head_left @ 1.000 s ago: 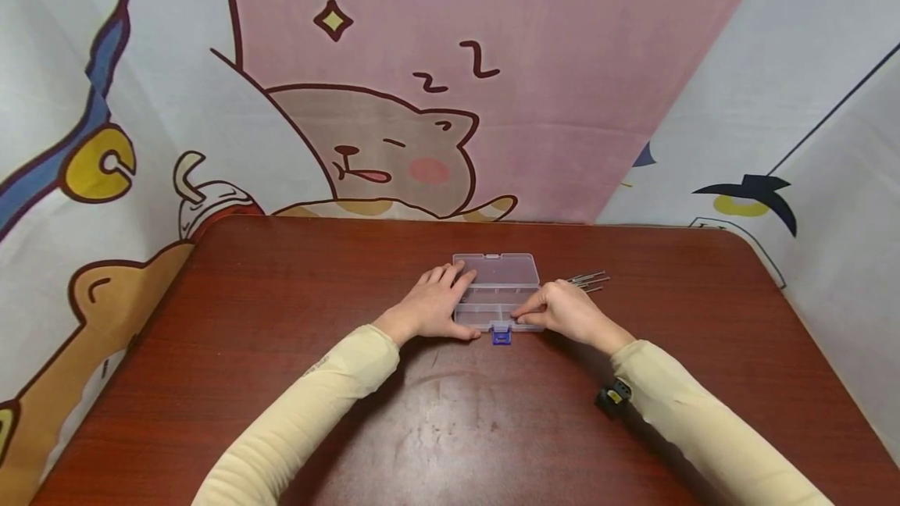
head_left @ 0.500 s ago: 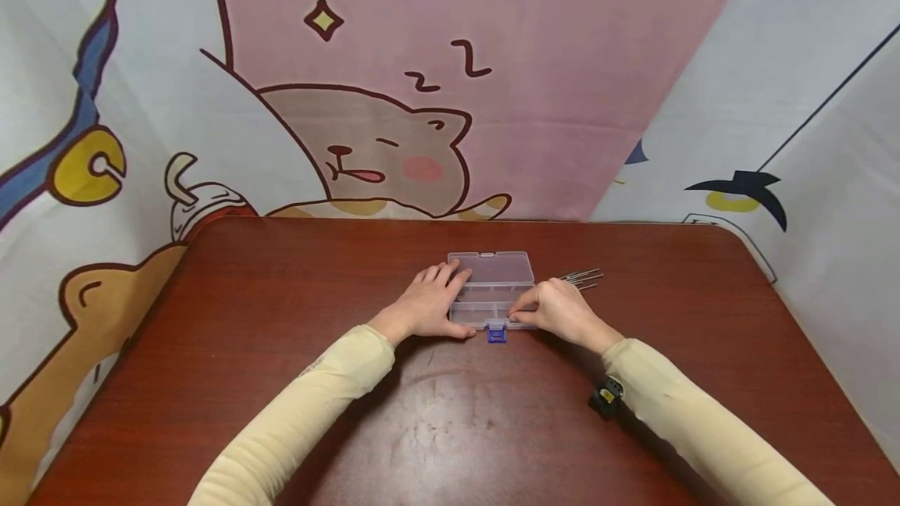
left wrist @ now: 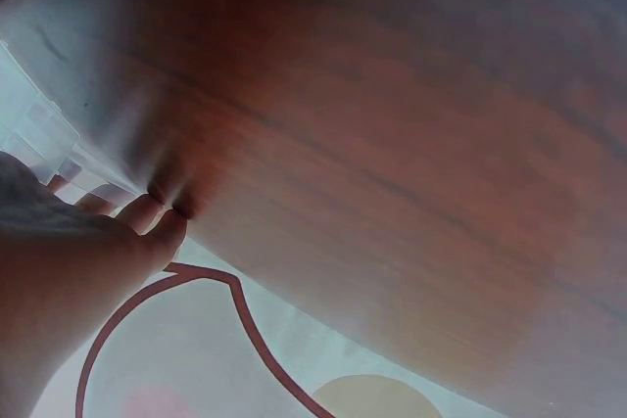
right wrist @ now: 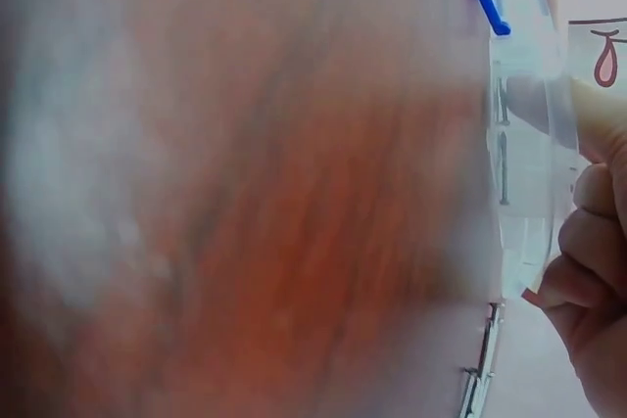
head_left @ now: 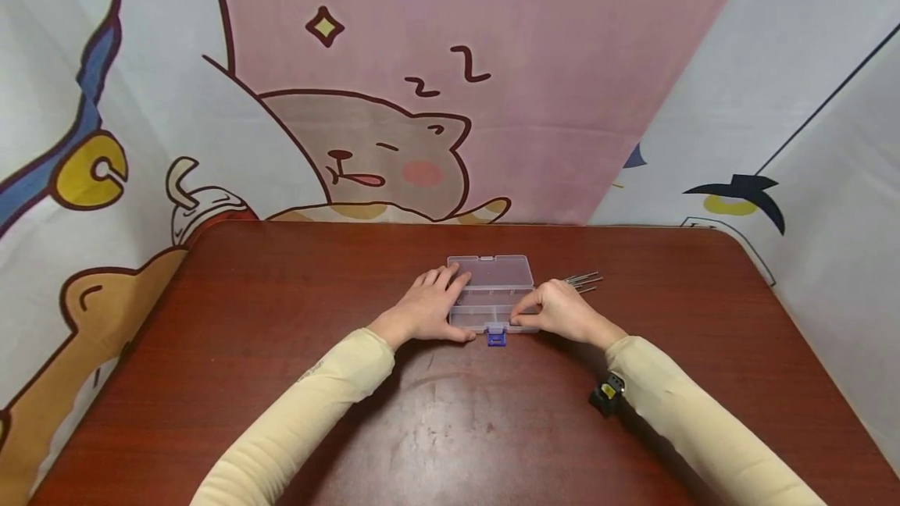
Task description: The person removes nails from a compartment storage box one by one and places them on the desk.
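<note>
A clear plastic compartment box (head_left: 473, 317) lies on the table with its lid (head_left: 495, 272) folded back and its blue latch (head_left: 496, 336) hanging at the front. My left hand (head_left: 425, 315) rests along its left end, fingers spread toward the lid, thumb at the front edge. Inside the front right compartment, my right hand (head_left: 568, 312) has thumb and forefinger together. Through the clear wall in the right wrist view, a nail (right wrist: 504, 102) shows at the fingertip, apparently pinched. A second nail (right wrist: 504, 168) lies near it in the box. Fingers partly hide this compartment.
Several loose nails (head_left: 585, 281) lie on the table just right of the box, behind my right hand. The brown table (head_left: 337, 256) meets a printed cloth (head_left: 562, 100) at its far edge. A small black device (head_left: 606, 395) sits at the right wrist.
The head view has shifted slightly. My right thumb and forefinger stay in the front right compartment, with only slight movement of the fingertips. The left hand keeps its place on the box.
</note>
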A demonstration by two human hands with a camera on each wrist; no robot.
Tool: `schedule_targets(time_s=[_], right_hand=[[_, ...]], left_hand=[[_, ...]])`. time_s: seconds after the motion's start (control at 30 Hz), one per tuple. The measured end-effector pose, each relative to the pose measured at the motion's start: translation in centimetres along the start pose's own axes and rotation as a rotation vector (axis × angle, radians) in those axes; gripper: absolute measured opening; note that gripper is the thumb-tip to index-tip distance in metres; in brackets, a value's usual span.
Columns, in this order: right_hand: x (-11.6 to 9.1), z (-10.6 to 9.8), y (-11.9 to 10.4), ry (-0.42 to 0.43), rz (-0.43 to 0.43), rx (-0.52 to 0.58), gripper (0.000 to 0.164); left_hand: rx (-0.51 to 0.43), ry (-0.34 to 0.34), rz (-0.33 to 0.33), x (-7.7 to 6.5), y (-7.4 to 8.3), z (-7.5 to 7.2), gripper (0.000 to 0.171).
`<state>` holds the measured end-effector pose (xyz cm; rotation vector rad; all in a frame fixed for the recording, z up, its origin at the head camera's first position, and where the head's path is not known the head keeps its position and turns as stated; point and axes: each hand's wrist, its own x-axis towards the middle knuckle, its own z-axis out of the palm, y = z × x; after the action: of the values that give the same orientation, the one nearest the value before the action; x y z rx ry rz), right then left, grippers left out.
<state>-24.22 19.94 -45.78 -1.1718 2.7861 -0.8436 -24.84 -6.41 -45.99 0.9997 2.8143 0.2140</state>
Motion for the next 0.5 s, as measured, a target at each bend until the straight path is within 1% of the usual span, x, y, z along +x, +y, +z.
schedule_targets(time_s=[0.1,0.17,0.27,0.4,0.5], right_hand=[[-0.19,-0.12,0.16,-0.009,-0.008,0.044,0.001],[-0.36,-0.23,0.20,-0.025,0.002,0.085,0.004],[-0.50,-0.36,0.23,-0.049,0.023,0.108,0.008],[-0.33,-0.44,0.23,-0.061,0.032,0.068,0.003],[-0.12,-0.43,0.26,-0.059,0.020,0.033,0.005]], left_hand=[[0.003,0.005,0.001,0.00,0.10,-0.01,0.102],[0.005,0.013,0.006,-0.01,0.16,0.03,0.101],[0.016,0.013,0.007,0.01,0.20,0.08,0.101],[0.021,0.009,0.000,0.03,0.17,0.01,0.101],[0.013,0.006,-0.005,0.03,0.07,-0.05,0.101]])
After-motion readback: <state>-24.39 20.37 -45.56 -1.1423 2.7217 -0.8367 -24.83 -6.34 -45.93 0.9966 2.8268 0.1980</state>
